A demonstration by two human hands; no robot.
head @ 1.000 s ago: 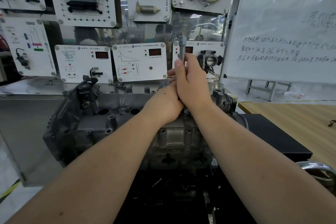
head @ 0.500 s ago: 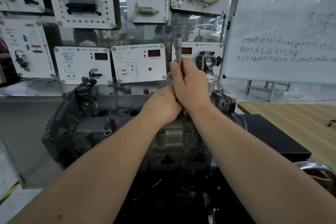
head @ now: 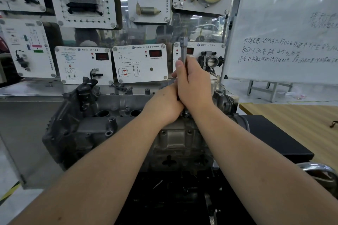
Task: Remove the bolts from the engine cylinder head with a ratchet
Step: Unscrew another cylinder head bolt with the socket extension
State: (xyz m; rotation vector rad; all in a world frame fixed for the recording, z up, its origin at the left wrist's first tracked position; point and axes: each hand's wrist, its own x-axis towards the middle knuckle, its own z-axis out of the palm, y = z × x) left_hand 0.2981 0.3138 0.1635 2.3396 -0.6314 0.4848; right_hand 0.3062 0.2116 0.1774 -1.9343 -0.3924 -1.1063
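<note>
Leftmost, white training panels (head: 83,64) with red displays and wiring diagrams hang on a clear board behind the workspace. Below them the grey engine cylinder head (head: 87,124) sits on a dark stand, its round bores and bolt bosses facing up, running from the left side toward the middle of the view. Both forearms reach forward over it and meet above its right half. Here the left hand (head: 164,106) is the lower one, its back turned up and its fingers curled down round the lower part of the ratchet; that grip is clamped on the tool, though the fingertips are hidden. Just right of it and touching it, the right hand (head: 193,86) wraps the handle higher up, thumb lying along the shaft, so this grip too is clamped tight. The ratchet (head: 183,49) stands nearly upright, its metal end poking out above the right hand; its lower end disappears between the two hands over the head, and whatever bolt it meets cannot be seen. Further right a throttle body (head: 210,60) is mounted on a panel, then a whiteboard (head: 283,23) with handwriting, and a wooden tabletop (head: 292,115) beside a black block (head: 274,137)
</note>
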